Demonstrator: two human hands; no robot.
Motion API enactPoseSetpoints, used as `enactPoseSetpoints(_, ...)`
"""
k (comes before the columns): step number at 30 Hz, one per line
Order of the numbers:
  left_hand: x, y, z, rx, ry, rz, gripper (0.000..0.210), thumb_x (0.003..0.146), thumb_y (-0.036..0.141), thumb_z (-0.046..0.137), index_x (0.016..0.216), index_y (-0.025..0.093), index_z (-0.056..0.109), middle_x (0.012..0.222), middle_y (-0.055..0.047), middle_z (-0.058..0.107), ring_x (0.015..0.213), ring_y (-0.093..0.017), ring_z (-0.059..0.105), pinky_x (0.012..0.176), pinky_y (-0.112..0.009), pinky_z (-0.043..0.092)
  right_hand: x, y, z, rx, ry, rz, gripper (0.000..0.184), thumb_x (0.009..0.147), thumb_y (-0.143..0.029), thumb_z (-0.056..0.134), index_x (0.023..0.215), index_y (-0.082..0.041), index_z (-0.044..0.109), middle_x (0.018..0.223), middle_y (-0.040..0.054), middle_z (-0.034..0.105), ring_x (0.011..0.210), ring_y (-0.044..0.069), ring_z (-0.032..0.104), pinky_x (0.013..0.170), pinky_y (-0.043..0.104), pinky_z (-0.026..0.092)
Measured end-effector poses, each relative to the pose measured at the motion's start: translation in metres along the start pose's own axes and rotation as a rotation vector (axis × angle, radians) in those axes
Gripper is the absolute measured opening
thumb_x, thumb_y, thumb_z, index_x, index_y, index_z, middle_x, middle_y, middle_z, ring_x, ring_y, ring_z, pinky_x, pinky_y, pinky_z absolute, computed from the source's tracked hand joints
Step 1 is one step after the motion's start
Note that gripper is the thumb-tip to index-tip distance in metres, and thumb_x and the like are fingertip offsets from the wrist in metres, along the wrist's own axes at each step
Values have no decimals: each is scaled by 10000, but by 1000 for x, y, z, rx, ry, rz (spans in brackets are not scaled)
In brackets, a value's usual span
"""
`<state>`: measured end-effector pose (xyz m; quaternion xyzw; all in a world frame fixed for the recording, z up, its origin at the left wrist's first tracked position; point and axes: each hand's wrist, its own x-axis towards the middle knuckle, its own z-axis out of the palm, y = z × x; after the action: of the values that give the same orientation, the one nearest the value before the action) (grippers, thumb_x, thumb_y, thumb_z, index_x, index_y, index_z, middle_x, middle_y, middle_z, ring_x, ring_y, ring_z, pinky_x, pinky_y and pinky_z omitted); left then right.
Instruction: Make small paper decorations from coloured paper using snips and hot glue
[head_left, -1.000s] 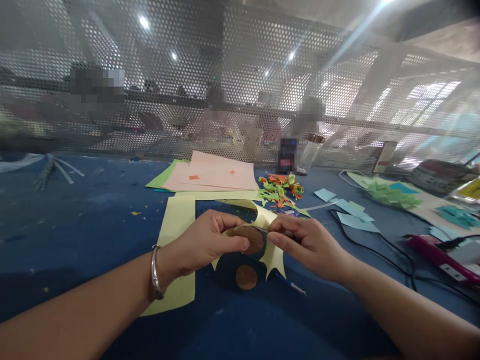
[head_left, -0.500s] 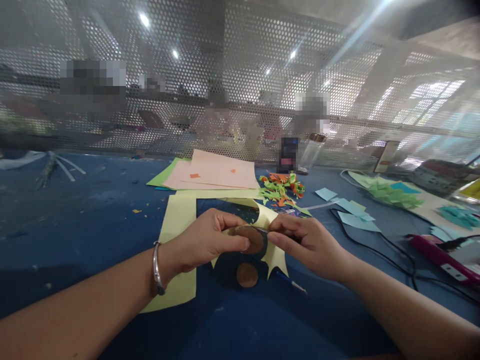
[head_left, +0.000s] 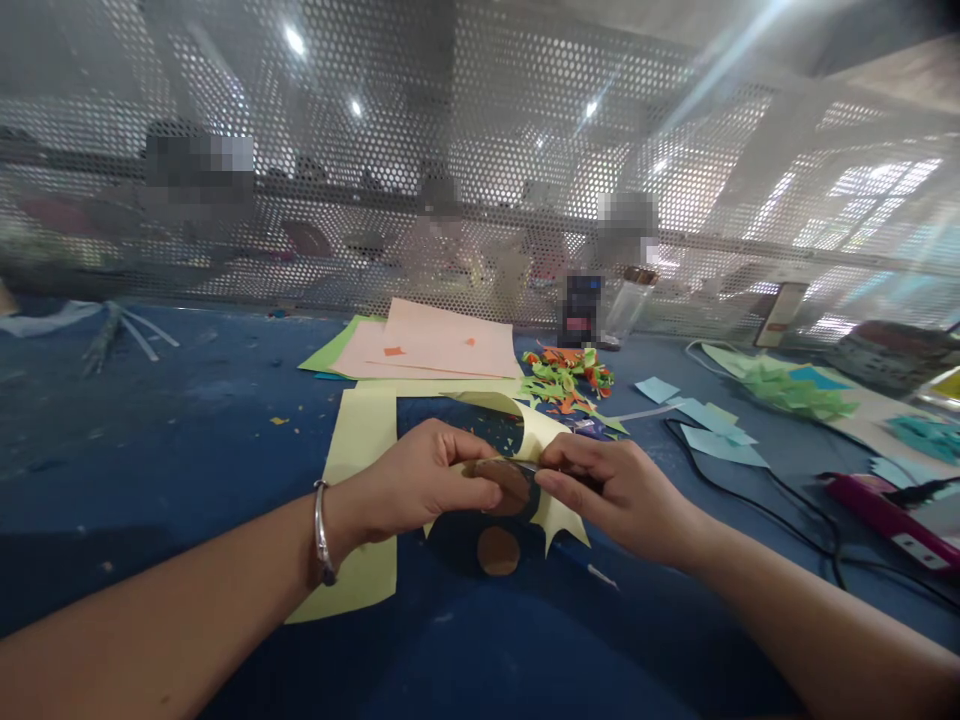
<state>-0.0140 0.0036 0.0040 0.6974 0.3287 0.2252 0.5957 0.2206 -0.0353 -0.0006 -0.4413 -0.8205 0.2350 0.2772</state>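
Backing blue table [head_left: 187, 430], held brown disc [head_left: 514, 488]: perforated screen [head_left: 495, 130].

A brown disc [head_left: 516, 493] is held up at the center of the frame, its flat face turned toward the camera and its left side partly covered. Pale yellow paper [head_left: 535, 428], cut and curling, bows around an opening just above the disc, its edge running along the disc's upper rim. Below and to the right of center, the paper hangs in sharp points; another tip shows lower left of the disc. A thin silvery tool [head_left: 528, 465], gripped just right of center, meets the paper's edge, most of its length hidden.
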Motion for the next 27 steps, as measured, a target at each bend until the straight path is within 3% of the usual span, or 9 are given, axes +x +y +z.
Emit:
enactPoseSetpoints(7,0,2,3,-38,12,1,104,733,151,712,782,196,791,786,-10,765,736,-140,663,746,-260,485,0,1,3,8,5,23,323,983,-452,489,810,-189,558,623,-45,437,539,98,351,497,248,302)
enactPoseSetpoints(12,-1,4,1,-96,47,19,117,742,129,709,834,175,763,846,-21,757,786,-140,651,777,-273,476,0,3,3,111,59,42,312,977,-482,509,866,-194,551,669,-42,447,575,104,384,518,244,319)
enactPoseSetpoints(17,-9,19,-11,-283,134,149,148,738,173,779,851,167,683,857,-18,724,806,-147,651,792,-290,476,2,5,2,178,66,98,363,971,-531,507,847,-193,555,663,-41,442,585,106,387,527,247,314)
enactPoseSetpoints(22,-11,25,-19,-410,208,313,174,725,171,800,818,184,654,774,17,652,771,-135,613,801,-290,475,2,5,4,148,-212,218,372,941,-534,556,881,-172,618,704,-11,546,614,112,461,533,238,334)
enactPoseSetpoints(27,-4,12,-11,-366,296,189,144,762,174,772,883,175,693,873,-5,711,814,-128,640,828,-277,476,-4,0,1,258,-484,185,359,863,-528,678,860,-177,601,663,-42,499,582,86,407,500,211,289)
